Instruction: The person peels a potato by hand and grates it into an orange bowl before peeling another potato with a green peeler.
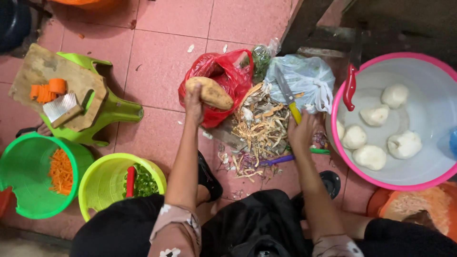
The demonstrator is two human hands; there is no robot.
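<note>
My left hand [193, 102] grips an unpeeled brown potato [209, 92] and holds it over the open red plastic bag [227, 76]. In my right hand [302, 131] is a knife [287, 93] with a yellow handle, its blade pointing away from me above a heap of peelings [259, 128] on the floor. To the right stands a white basin with a pink rim [334, 131], holding several peeled white potatoes [376, 115]. A red-handled knife [351, 81] rests on that basin's rim.
A green stool [114, 110] at the left carries a wooden cutting board [38, 66] with carrot pieces [47, 90]. A green bucket [24, 162] holds shredded carrot; a yellow-green bucket [102, 178] holds chopped greens. A pale plastic bag [307, 76] lies behind the peelings. Pink tiles cover the floor.
</note>
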